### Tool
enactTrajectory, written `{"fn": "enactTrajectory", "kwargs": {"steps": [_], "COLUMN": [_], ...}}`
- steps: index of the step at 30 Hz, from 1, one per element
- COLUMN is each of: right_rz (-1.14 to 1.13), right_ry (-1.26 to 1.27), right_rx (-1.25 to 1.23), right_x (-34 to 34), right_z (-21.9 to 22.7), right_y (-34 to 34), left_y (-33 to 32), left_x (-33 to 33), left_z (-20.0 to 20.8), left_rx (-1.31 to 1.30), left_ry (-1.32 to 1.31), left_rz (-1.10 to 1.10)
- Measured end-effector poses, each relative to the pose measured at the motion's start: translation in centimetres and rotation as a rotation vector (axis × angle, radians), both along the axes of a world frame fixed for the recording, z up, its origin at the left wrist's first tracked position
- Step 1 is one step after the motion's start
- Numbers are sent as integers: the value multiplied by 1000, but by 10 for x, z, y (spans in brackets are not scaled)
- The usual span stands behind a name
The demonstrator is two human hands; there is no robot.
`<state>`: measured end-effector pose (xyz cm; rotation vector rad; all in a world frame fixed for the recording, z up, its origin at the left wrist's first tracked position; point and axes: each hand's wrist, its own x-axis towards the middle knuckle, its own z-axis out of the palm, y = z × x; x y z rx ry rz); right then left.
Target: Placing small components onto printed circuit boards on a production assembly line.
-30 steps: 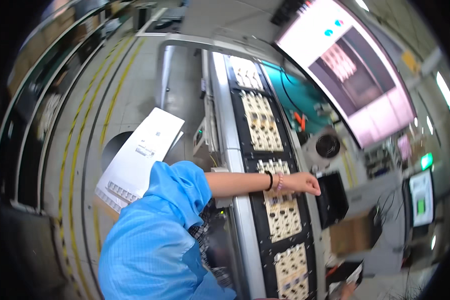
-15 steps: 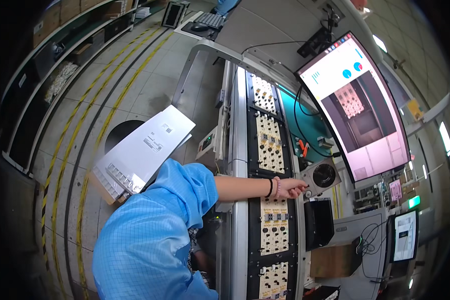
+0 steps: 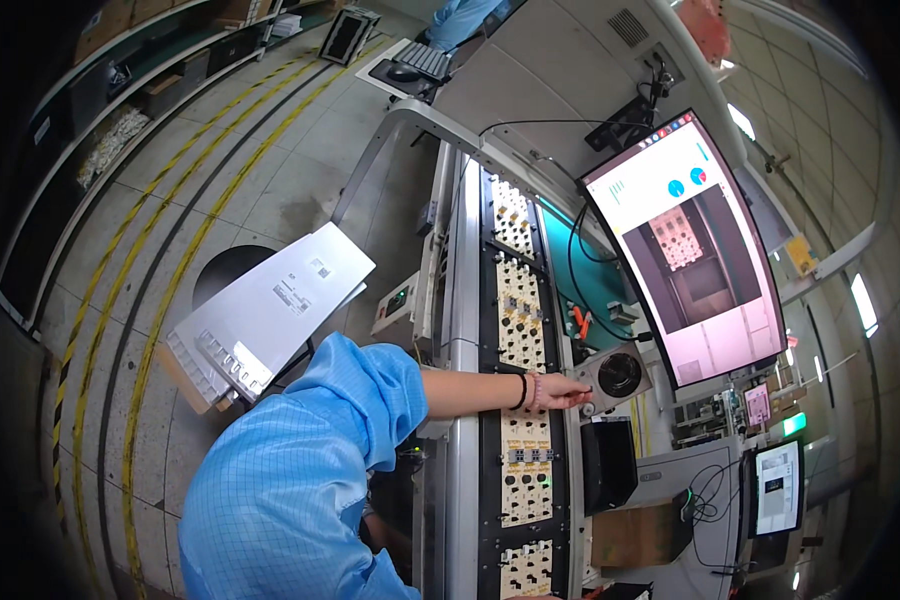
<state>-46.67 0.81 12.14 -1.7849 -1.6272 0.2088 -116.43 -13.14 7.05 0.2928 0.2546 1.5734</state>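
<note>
My left hand (image 3: 560, 391) reaches across a black conveyor line, palm partly hidden, with its fingers drawn together. A black band and a pink beaded bracelet circle its wrist. What the fingertips hold, if anything, is too small to make out. Right beside them sits a grey box with a round black fan-like opening (image 3: 620, 374), with a small round knob (image 3: 588, 409) just below the fingers. Under the wrist runs a row of cream circuit boards (image 3: 526, 480) bearing black and grey components. My right hand is not in view.
A large tilted monitor (image 3: 692, 250) stands beyond the line, above black cables and orange-handled pliers (image 3: 581, 321). A black bin (image 3: 608, 462) is beside the conveyor. At left, a white panel (image 3: 295, 300) rests over a dark round stool (image 3: 232, 272).
The whole view has shifted, so the line and monitor appear lower and further left. My left hand stays by the fan-like box, its fingers slightly more extended.
</note>
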Motion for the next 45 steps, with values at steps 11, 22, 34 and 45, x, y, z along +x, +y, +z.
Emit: {"fn": "enactTrajectory", "kwargs": {"steps": [11,22,34,45], "right_rz": [138,459,597,565], "right_ry": [1165,772,1627,1605], "right_rx": [-131,-604,-966,-1299], "right_x": [-1,-107,-229,-307], "right_z": [18,42,-2,5], "right_y": [11,-12,-27,-86], "left_y": [17,-1,1,6], "left_x": [-4,-16,-18,-34], "left_z": [-8,-21,-5,-19], "left_rx": [-4,-8,91,49], "left_ry": [-39,-136,-223,-317], "left_rz": [69,56,-75,115]}}
